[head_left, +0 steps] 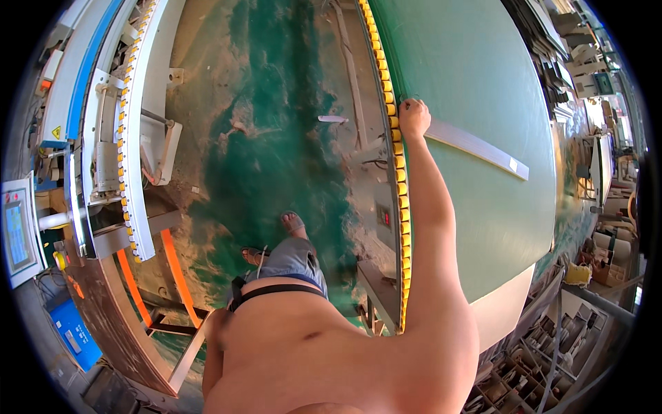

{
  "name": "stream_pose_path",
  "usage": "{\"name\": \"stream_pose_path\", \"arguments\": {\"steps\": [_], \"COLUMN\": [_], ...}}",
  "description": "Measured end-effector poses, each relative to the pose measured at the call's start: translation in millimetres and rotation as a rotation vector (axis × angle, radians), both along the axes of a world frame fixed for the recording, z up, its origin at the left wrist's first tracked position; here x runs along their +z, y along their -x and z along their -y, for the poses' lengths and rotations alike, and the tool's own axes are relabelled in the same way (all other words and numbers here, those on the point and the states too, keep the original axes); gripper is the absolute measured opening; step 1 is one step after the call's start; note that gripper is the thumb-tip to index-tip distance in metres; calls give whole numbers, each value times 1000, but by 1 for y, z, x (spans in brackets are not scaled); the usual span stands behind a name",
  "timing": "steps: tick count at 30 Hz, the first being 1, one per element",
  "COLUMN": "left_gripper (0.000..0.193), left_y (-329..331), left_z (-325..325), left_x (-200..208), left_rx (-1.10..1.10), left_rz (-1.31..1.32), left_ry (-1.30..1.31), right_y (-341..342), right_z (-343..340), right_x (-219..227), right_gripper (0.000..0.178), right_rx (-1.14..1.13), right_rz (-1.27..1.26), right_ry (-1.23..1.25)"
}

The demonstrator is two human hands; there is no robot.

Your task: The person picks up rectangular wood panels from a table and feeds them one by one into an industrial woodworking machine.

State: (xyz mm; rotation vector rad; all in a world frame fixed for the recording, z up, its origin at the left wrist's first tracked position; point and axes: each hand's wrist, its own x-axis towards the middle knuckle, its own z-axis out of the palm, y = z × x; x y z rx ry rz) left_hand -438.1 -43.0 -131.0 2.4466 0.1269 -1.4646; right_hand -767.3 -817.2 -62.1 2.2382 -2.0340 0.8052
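My right fingers [414,105] are curled over the green surface [483,234], just beside the yellow rollers [401,188] along its edge. A pale strip [483,149] slants away from them across the surface; I can't tell whether I grip it. My left arm [212,355] hangs at my side, and my sandalled feet [294,222] stand on the stained green floor [269,165]. To my left sits a screen [18,234].

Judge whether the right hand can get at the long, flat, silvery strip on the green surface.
Probably yes: the right hand is at the left end of the strip, nothing visible between them.
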Motion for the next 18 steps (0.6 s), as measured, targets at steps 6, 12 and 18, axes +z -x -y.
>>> {"name": "stream_pose_path", "arguments": {"steps": [6,12,18], "left_gripper": [38,35,31], "left_y": [7,-14,-30], "left_z": [121,215,163], "left_x": [73,98,28], "left_rx": [-93,-129,-217], "left_rz": [74,102,105], "left_ry": [17,189,363], "right_y": [-27,161,232], "right_z": [-73,-90,-120], "right_x": [55,-17,6], "right_gripper": [11,77,102], "right_rx": [432,-913,-1329], "right_rz": [562,15,327], "right_ry": [-116,-69,-626]}}
